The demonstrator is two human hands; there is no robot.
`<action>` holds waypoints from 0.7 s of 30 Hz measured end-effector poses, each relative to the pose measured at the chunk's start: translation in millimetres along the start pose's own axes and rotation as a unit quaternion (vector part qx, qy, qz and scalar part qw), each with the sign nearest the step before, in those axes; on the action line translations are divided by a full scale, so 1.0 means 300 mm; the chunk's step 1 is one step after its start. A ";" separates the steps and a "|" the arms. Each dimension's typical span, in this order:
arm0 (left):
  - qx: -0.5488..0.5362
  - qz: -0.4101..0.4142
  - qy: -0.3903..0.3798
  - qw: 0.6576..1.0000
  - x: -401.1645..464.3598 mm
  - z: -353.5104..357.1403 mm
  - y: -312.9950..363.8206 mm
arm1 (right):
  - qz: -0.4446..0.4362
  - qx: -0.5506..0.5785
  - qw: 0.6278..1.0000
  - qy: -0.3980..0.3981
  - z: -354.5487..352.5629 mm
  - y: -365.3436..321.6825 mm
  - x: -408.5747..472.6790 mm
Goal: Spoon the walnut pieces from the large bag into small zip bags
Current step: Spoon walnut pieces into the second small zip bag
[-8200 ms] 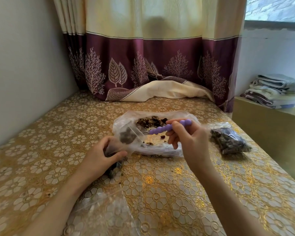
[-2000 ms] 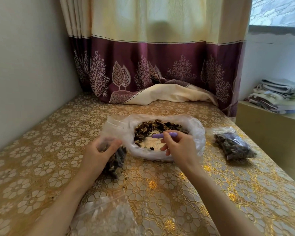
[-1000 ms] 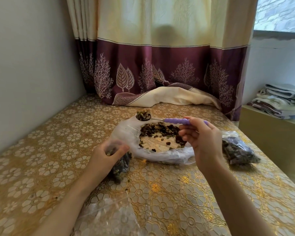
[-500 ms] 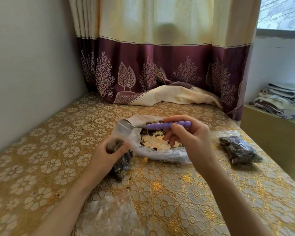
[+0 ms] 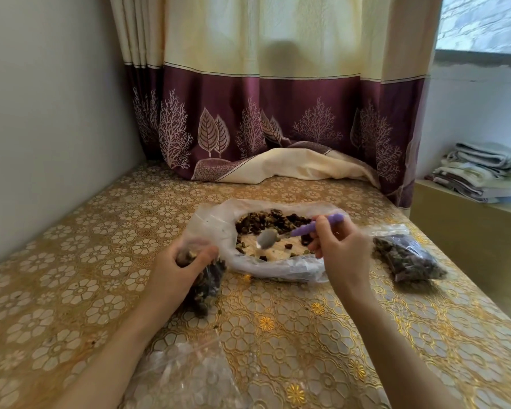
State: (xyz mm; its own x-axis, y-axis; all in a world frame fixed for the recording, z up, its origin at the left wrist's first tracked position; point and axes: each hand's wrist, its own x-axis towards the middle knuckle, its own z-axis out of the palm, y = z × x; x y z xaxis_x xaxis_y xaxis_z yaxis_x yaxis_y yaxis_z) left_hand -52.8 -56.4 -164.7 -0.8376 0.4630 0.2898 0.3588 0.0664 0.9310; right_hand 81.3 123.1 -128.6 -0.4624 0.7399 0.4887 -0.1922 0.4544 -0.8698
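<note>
Gold tablecloth with white flower rings; at twelve o'clock a cream curtain, maroon band of pale trees; a purple-handled spoon; dark brown walnut pieces.

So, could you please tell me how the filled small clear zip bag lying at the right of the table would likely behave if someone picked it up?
The filled small clear zip bag would probably sag and shift in the grip, since thin film wraps loose dark walnut pieces. It looks bulgy, so likely fairly hefty for its size. Lying flat on the gold floral tablecloth, it seems unlikely to roll.

No legible text anywhere.
</note>
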 end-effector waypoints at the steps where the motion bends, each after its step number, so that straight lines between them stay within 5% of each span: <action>1: -0.008 0.003 0.003 1.000 -0.001 0.003 0.003 | -0.006 -0.022 1.000 -0.003 0.003 0.005 -0.002; 11: 0.002 0.038 0.034 0.999 0.004 0.000 -0.001 | 0.069 -0.002 0.993 -0.100 0.066 0.014 -0.047; 21: 0.002 0.036 0.034 0.999 0.006 0.001 -0.007 | 0.236 0.139 0.958 -0.088 0.068 0.031 -0.039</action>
State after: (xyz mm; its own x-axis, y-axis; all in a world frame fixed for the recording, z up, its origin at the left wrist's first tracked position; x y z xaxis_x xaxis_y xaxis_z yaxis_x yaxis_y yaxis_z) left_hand -54.8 -55.3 -166.1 -0.8355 0.4052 0.3712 0.4212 0.0385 0.9061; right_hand 67.3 108.4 -143.8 -0.6882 0.7246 0.0382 -0.1370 -0.0780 -0.9875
